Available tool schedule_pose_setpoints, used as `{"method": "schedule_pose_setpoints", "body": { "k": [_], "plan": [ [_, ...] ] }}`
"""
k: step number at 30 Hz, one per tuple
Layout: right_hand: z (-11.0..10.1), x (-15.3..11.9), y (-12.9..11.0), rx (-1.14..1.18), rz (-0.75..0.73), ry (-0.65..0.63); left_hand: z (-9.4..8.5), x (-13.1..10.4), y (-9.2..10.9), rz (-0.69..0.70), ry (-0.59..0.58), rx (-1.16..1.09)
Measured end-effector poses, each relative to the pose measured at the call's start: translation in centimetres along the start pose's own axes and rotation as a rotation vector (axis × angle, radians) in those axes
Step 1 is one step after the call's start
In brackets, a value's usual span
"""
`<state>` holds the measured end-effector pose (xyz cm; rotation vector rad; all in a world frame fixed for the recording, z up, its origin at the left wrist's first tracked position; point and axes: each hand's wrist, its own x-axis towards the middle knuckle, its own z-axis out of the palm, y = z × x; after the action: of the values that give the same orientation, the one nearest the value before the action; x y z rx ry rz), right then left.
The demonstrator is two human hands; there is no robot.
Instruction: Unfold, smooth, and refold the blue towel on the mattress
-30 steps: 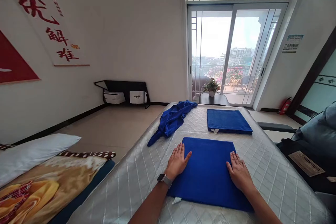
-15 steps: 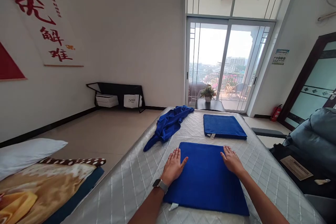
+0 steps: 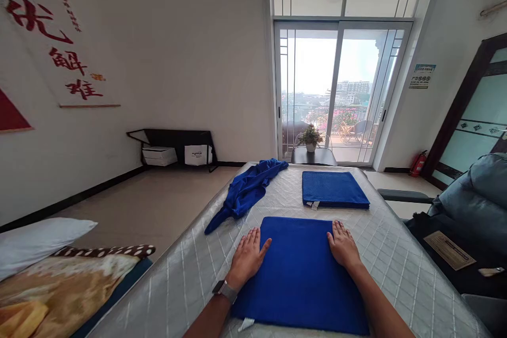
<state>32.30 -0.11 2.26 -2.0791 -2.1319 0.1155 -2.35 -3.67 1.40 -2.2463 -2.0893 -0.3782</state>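
Observation:
A blue cloth (image 3: 299, 280), folded into a flat rectangle, lies in front of me on the silver quilted bed surface (image 3: 186, 274). My left hand (image 3: 249, 257) rests flat at its left edge, fingers stretched forward and thumb out over the cloth. At the right edge, near the far corner, my right hand (image 3: 344, 244) lies flat with its fingers extended. A white tag pokes out at the near left corner. Farther back is a stack of folded blue cloths (image 3: 335, 189), also with a white tag. To its left lies a crumpled blue cloth (image 3: 245, 193).
Left of the bed are a white pillow (image 3: 43, 240) and a brown blanket (image 3: 79, 282). A grey-blue armchair (image 3: 475, 195) stands at the right, with a black bag on it. Beyond the bed, a potted plant (image 3: 311, 138) sits on a chair before the glass doors.
The view has shifted slightly, so the bed and cloths appear a little lower and further left. Both hands stay flat at the sides of the folded cloth.

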Motion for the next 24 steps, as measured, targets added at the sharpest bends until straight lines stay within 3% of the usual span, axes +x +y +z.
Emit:
{"method": "schedule_pose_setpoints", "body": {
  "k": [3, 5, 11, 13, 16, 20, 24],
  "plan": [
    [0.1, 0.0, 0.0, 0.012, -0.002, 0.009, -0.6, -0.1, 1.5, -0.030, 0.025, 0.006],
    [0.1, -0.1, 0.0, 0.018, -0.002, 0.010, -1.1, -0.6, 3.5, 0.054, 0.039, -0.029],
    [-0.1, -0.2, 0.1, 0.027, -0.006, 0.017, -1.8, -1.8, 12.8, 0.536, 0.005, -0.134],
    [-0.2, -0.3, 0.1, 0.020, -0.017, 0.024, -1.5, -1.0, 15.8, 0.595, -0.010, -0.171],
    [-0.2, -0.4, 0.3, -0.005, -0.049, 0.020, -0.5, 1.3, 19.3, 0.560, -0.039, -0.209],
    [0.1, -0.2, 0.5, -0.024, -0.040, 0.003, 1.2, 4.2, 21.1, 0.452, -0.081, -0.223],
    [0.3, 0.1, 0.3, -0.002, -0.014, 0.004, 2.1, 5.3, 19.4, 0.390, -0.097, -0.194]
  ]
}}
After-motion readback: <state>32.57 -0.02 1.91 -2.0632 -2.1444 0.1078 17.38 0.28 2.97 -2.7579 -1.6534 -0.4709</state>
